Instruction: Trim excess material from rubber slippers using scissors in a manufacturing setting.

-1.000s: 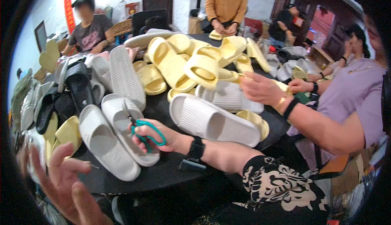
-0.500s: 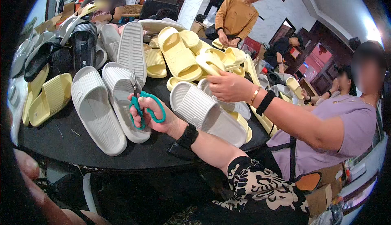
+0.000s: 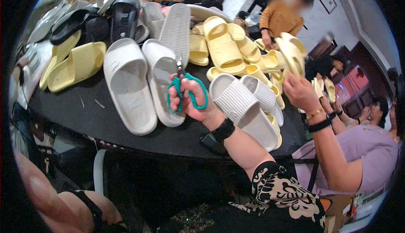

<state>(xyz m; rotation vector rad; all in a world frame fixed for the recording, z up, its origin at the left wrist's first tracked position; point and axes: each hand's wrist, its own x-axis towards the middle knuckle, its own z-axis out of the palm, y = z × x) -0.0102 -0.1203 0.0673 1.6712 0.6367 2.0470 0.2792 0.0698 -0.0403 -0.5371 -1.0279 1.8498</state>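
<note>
Gripped in my right hand (image 3: pixel 201 111) is a pair of scissors with teal handles (image 3: pixel 204 93), its short metal blades pointing up and away from me. Just left of it lie two light grey ribbed slide sandals (image 3: pixel 130 81) side by side, toes toward the far side; the scissors overlap the right one (image 3: pixel 162 70) in view. More grey slides (image 3: pixel 247 115) rest right of my wrist. At the lower left my left hand (image 3: pixel 36 178) is very near the camera, blurred and partly cut off, so its fingers cannot be read.
A heap of yellow slides (image 3: pixel 223 51), black slides (image 3: pixel 125 20) and grey ones covers the far side of the black table (image 3: pixel 84 110). At right, a co-worker in purple (image 3: pixel 337 161) lifts yellow slides (image 3: pixel 291 58). Another person in orange (image 3: pixel 280 20) stands behind.
The view has shifted, so the table sits higher and further right. The co-worker's hand has lifted yellow slides off the heap. My right hand still holds the scissors; more of my left hand shows.
</note>
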